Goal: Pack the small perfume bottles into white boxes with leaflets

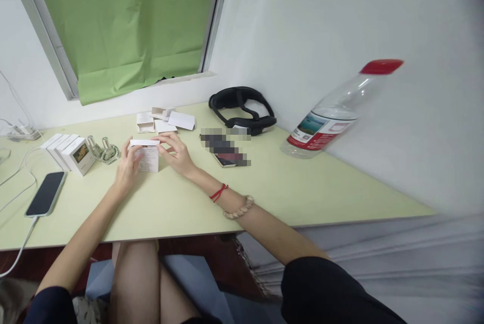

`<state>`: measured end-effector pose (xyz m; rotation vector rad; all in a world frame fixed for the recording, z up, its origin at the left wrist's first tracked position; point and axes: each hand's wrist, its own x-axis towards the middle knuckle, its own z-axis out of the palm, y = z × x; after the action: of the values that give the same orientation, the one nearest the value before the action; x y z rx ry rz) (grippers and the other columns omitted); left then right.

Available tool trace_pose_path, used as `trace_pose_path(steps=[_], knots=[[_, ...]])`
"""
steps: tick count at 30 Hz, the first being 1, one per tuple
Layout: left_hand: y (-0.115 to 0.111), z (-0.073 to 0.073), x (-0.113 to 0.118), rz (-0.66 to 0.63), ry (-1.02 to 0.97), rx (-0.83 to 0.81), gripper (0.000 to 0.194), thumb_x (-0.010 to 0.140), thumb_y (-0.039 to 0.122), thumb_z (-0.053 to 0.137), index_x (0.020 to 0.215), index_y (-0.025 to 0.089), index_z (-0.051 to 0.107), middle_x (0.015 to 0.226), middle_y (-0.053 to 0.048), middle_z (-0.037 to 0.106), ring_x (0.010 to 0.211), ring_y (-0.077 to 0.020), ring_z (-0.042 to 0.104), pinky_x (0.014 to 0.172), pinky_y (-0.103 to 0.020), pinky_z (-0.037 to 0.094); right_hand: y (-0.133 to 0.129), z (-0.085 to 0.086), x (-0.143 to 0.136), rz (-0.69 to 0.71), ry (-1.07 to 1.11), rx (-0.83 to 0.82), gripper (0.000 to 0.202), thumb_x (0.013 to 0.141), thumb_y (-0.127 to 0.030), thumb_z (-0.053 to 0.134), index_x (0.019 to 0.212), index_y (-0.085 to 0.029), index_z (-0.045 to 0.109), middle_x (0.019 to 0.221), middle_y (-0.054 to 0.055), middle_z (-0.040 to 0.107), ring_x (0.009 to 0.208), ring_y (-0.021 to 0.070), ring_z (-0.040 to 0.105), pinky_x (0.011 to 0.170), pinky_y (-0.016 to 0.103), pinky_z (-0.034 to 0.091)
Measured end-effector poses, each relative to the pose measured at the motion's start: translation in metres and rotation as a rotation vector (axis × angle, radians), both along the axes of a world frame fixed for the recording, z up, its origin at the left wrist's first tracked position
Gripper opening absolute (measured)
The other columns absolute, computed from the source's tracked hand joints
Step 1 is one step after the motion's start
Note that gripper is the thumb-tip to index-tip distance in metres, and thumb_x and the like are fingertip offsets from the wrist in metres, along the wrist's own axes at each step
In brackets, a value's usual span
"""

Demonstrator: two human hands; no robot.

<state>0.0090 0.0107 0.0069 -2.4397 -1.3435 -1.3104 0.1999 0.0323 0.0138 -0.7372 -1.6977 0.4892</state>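
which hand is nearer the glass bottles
Left: the left hand is just right of the glass bottles; the right hand is farther, at the right of the white box.

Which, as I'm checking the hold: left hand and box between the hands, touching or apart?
Touching: the head view shows the left hand, fingers bent across the box.

Red-capped plastic bottle (323, 124), black headset (260, 123), hanging green curtain (128, 21), phone (46, 194) with white cable (30, 235) plugged in
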Motion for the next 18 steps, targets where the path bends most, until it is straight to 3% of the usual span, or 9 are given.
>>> trace_pose_path(steps=[10,18], knots=[[0.002,-0.003,0.004,0.043,-0.070,-0.004,0.026,0.094,0.036,0.049,0.114,0.019,0.049,0.143,-0.018,0.047,0.121,-0.0240,0.058,0.085,-0.036,0.056,0.001,0.002,0.002,0.091,0.003,-0.042,0.039,0.092,-0.050,0.046,0.111,-0.027,0.071,0.110,0.010,0.055,0.105,0.0235,0.058,0.063,0.030,0.060],[-0.007,0.005,0.011,0.151,0.029,0.085,0.027,0.095,0.042,0.047,0.108,0.020,0.053,0.146,-0.020,0.045,0.093,-0.0204,0.068,0.061,-0.029,0.053,0.001,0.001,0.004,0.129,-0.002,-0.089,0.040,0.092,-0.052,0.045,0.112,-0.028,0.070,0.114,0.009,0.055,0.109,0.0245,0.057,0.064,0.031,0.061]])
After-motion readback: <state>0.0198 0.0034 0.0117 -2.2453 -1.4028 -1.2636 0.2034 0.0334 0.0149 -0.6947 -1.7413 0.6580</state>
